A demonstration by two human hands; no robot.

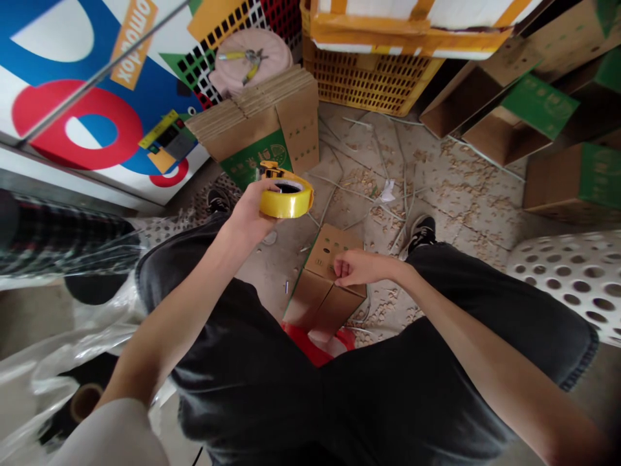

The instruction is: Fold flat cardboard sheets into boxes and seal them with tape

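My left hand (257,210) is closed around a tape dispenser (272,169) loaded with a thick roll of yellow packing tape (285,206). It holds the dispenser in the air, above and to the left of a small cardboard carton (317,288). That carton stands on the floor between my legs, its top flaps folded shut. Against the carton's right upper edge, my right hand (356,266) has its fingers curled in; whether anything is inside them is hidden. Something red (310,346) lies under the carton's near side.
Flattened cartons (262,123) stand stacked ahead, before a pink stool (252,58) bearing pliers (252,65). A yellow crate (359,77) stands behind. Open cartons (499,129) are at right. Straps and chips litter the floor (436,168). Plastic-wrapped rolls (63,226) lie left.
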